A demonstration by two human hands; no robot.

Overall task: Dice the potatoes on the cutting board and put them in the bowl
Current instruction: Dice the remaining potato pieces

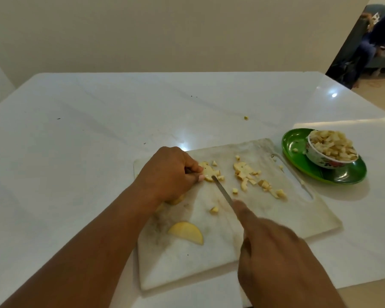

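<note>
Potato slices (pixel 206 171) lie on the far-left part of the white cutting board (pixel 316 210), pinned under the left hand (pixel 168 174), fingers curled down onto them. Right hand (pixel 273 247) grips the knife (pixel 222 190), index finger stretched along the spine, blade tip touching the slices. Diced bits (pixel 262 184) scattered mid-board; one half-round potato piece (pixel 187 232) near the board's front-left. Bowl (pixel 320 156), floral pattern, heaped with dice, sits on a green plate (pixel 342 176) just beside the board's right edge. One stray cube (pixel 246 118) on the counter (pixel 76 141) beyond the board. Counter is glossy white, light glare spots. Plain beige wall behind; upper right opens to a room with a seated person (pixel 373 41) on a teal sofa. No readable writing.
</note>
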